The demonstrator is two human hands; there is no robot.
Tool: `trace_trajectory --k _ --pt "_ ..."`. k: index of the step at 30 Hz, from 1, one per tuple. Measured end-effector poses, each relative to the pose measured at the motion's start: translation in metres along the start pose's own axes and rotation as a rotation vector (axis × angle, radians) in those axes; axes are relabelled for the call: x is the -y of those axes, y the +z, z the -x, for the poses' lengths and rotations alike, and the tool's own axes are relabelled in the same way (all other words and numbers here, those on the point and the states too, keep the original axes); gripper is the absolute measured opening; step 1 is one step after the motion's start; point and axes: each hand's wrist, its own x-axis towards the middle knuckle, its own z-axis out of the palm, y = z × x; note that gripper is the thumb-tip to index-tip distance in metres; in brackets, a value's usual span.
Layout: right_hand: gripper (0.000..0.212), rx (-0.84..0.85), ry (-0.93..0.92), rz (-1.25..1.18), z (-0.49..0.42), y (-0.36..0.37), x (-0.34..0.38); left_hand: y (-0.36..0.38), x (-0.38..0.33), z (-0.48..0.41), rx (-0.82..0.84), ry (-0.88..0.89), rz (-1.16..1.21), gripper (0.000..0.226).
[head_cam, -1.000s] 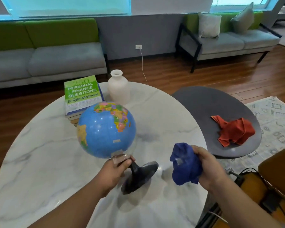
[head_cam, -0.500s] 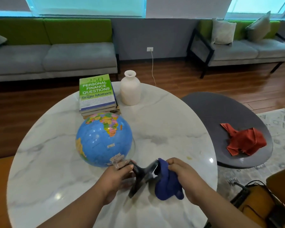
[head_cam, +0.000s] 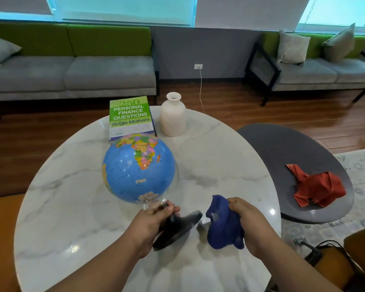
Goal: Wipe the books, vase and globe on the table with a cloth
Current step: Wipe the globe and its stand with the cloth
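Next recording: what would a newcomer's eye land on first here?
A bright blue globe is tilted over the near middle of the white marble table, the left hand gripping it above the black base. Right beside it, the right hand holds a bunched dark blue cloth. A red cloth lies crumpled on the grey side table to the right.

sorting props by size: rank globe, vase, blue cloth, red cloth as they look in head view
1. globe
2. red cloth, blue cloth: about alike, blue nearer the camera
3. vase

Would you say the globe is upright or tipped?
Tipped: the left hand holds the globe leaning away; its black base is angled, not flat.
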Motion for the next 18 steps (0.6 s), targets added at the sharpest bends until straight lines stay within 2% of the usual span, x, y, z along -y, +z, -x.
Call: trace_trajectory --k 6,11,13,15,18 --pt "0.025 -0.044 -0.122 0.054 0.003 0.006 0.005 -0.012 -0.010 -0.007 -0.033 0.196 -0.273 0.004" --pt "0.017 -0.012 -0.200 0.166 0.002 0.028 -0.006 -0.012 -0.002 -0.009 -0.006 0.175 -0.305 0.005" --pt "0.019 0.001 -0.309 0.279 -0.004 0.042 -0.014 -0.012 0.003 -0.010 -0.009 0.157 -0.314 0.006" --pt "0.017 0.038 -0.410 0.490 -0.011 0.055 -0.024 -0.013 0.005 -0.011 0.013 0.155 -0.272 0.007" --pt "0.024 0.121 -0.430 0.703 -0.021 0.062 -0.030 -0.015 0.008 -0.011 0.027 0.196 -0.218 0.018"
